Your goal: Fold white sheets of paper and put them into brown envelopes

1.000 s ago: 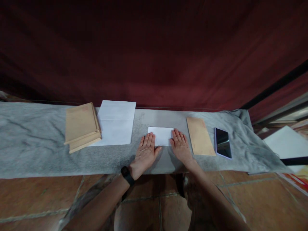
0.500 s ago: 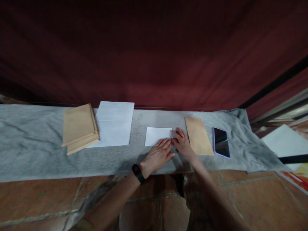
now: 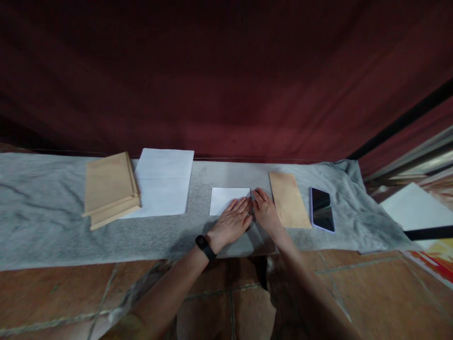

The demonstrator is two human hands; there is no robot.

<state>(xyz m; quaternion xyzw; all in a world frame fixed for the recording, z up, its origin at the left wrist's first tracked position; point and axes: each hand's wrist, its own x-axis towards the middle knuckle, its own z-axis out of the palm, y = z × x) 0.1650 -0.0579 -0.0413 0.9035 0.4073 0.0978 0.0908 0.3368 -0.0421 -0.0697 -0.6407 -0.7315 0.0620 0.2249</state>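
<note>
A small folded sheet of white paper [image 3: 222,198] lies flat on the grey cloth in front of me. My left hand [image 3: 231,222], with a black band on its wrist, rests flat over the paper's lower right part, fingers stretched out. Just past the paper's right edge is my right hand [image 3: 264,211]. Its fingers are slightly bent and rest close beside the left fingertips, with nothing visible in them. Whether they touch the paper edge I cannot tell. To the right of that hand lies a brown envelope [image 3: 290,200].
White sheets with a crease [image 3: 163,184] lie at the left, partly under a stack of brown envelopes [image 3: 108,184]. A phone in a lilac case [image 3: 322,210] is at the right. The grey cloth [image 3: 152,241] covers a narrow bench before a dark red curtain [image 3: 226,104].
My right fingers have drawn slightly off the paper's right edge and closer together. My left hand stays on the paper, its thumb tucked in nearer. The whole view has shifted a little.
</note>
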